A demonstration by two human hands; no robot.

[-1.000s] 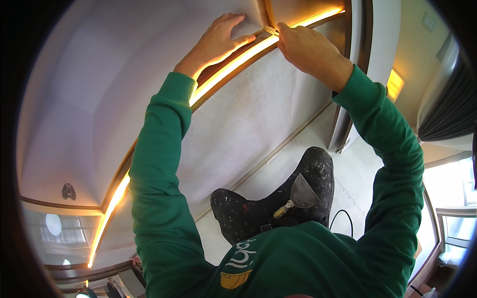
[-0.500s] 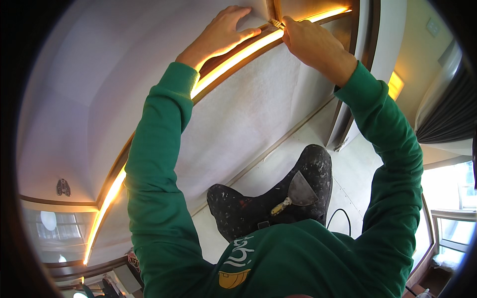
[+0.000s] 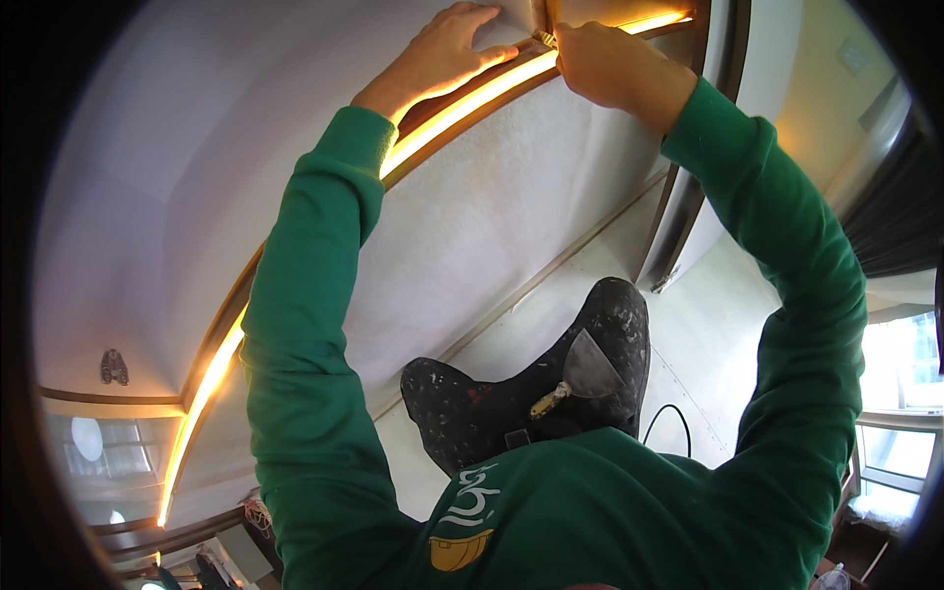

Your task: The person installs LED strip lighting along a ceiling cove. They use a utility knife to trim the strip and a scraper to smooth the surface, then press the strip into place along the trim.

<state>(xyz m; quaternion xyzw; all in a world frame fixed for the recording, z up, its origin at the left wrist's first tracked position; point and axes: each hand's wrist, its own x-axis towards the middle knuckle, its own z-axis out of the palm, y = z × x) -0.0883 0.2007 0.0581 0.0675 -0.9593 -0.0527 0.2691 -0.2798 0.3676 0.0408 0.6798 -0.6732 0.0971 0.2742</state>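
Note:
My left hand [image 3: 440, 57] rests against the pale wall panel [image 3: 285, 108], thumb and fingers spread, just above a brown ledge with a glowing light strip [image 3: 472, 103]. My right hand [image 3: 618, 71] is closed, knuckles up, at the same ledge near a brown upright. From its fingers pokes the pale, ridged end of a small tool [image 3: 545, 40]; the rest is hidden in the grip. That end touches or nearly touches the corner where ledge and upright meet. A putty knife [image 3: 590, 369] with a wide grey blade and yellowish handle lies on my paint-specked dark trousers.
A brown door frame [image 3: 723, 59] stands at the right of the ledge. Below the strip, a whitish wall [image 3: 472, 236] meets the pale floor [image 3: 688, 344]. A black cable [image 3: 671, 409] loops by my leg. Dark curtains [image 3: 900, 216] hang at the far right.
Both hands have shifted slightly up in the picture, and the right wrist and forearm have swung up and outward. The small tool's tip stays at the corner. The left hand keeps its spread pose.

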